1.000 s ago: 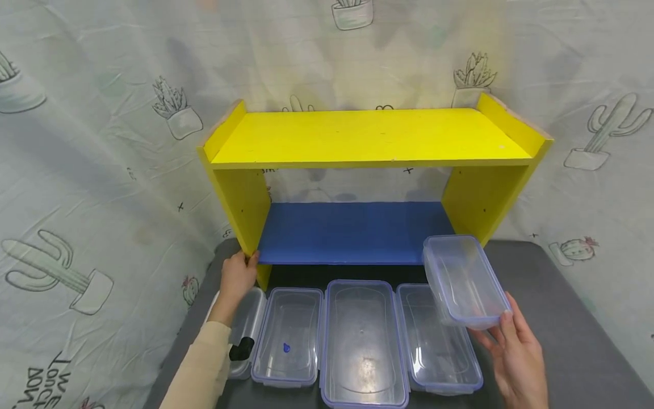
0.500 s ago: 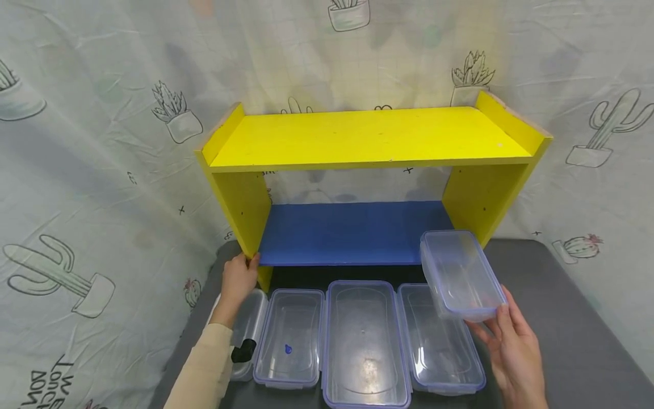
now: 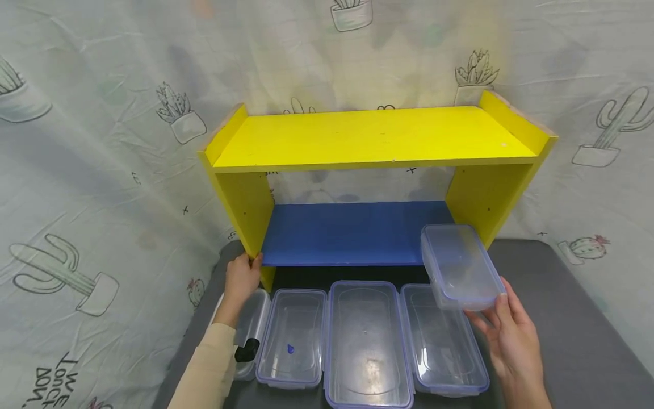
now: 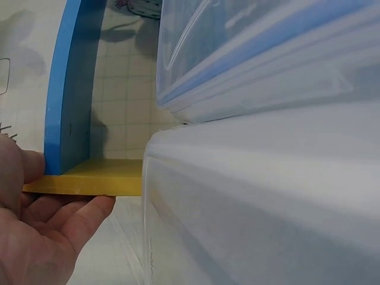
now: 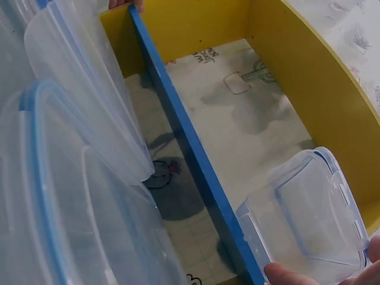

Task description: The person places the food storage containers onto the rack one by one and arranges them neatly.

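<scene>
A clear plastic food container (image 3: 460,264) with a bluish lid rim is in my right hand (image 3: 516,341). The thumb lies near its lid's edge and the fingers are underneath. Its far end is at the right end of the blue shelf board (image 3: 352,233), close to the yellow side panel. In the right wrist view, this container (image 5: 303,219) appears beside the blue board's front edge. My left hand (image 3: 241,281) grips the left side panel of the yellow shelf unit (image 3: 237,210). The left wrist view has the thumb and fingers (image 4: 89,219) on opposite faces of that panel.
Several lidded containers stand in a row before the unit, including a large one (image 3: 365,346) in the middle. The leftmost container (image 3: 250,318) is partly behind the left forearm and has a black patch. A dark grey table (image 3: 577,335) lies beneath; patterned cloth (image 3: 102,170) hangs behind.
My right hand has carried the container slightly forward and up toward the blue board. The left hand keeps its grip on the side panel.
</scene>
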Demonstrator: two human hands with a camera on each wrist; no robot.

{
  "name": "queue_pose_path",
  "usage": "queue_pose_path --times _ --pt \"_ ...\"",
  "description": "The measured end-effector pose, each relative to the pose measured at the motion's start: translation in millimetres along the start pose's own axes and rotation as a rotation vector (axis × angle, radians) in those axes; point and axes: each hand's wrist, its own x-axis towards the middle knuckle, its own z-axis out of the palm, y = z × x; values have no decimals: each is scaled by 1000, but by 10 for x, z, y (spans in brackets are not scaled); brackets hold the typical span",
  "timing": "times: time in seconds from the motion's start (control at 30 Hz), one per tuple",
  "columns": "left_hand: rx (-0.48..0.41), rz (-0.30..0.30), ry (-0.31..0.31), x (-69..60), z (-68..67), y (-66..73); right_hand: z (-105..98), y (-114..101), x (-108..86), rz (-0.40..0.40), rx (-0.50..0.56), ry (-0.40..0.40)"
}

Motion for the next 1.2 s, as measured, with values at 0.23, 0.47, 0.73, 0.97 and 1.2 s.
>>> queue_pose_path --times 0.23,0.47,0.73,0.97,1.2 --pt "-2 -13 1 7 0 12 29 -33 58 52 54 7" --pt "-7 -24 -9 8 8 3 57 -22 97 21 98 -43" --pt "-2 -30 1 6 6 0 100 -5 180 1 -10 16" --pt "-9 -35 -6 -9 3 8 122 -7 252 19 -80 43" --pt "-7 -17 8 -5 2 4 143 -9 304 19 -115 48"
